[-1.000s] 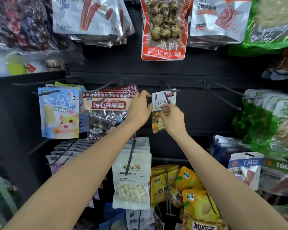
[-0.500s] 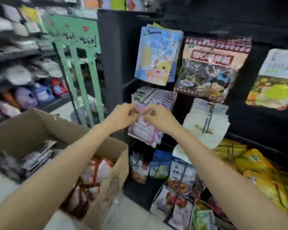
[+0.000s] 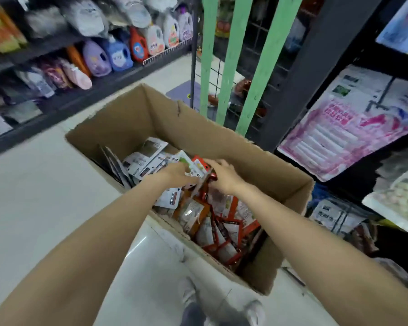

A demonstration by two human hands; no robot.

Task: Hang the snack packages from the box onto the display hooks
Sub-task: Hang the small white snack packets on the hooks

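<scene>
An open cardboard box (image 3: 222,130) stands on the floor, filled with snack packages: white ones (image 3: 146,156) at its far side, red and orange ones (image 3: 222,222) nearer me. Both my hands reach into it. My left hand (image 3: 176,173) and my right hand (image 3: 223,176) meet over the pile and hold a small white-and-green snack package (image 3: 193,166) with an orange top between their fingers. The view is blurred, so the exact finger placement is unclear. The display rack with hanging pink-and-white packages (image 3: 339,135) is at the right.
Green uprights (image 3: 231,55) and a wire grid stand behind the box. A low shelf with detergent bottles (image 3: 118,55) runs along the left. More packets (image 3: 335,215) hang low on the right rack. My shoes (image 3: 222,309) are on the pale floor just before the box.
The view has swung from the display hooks, where a packet was hung, down and left to the box. Both hands dropped from the rack into the box and took hold of a package.
</scene>
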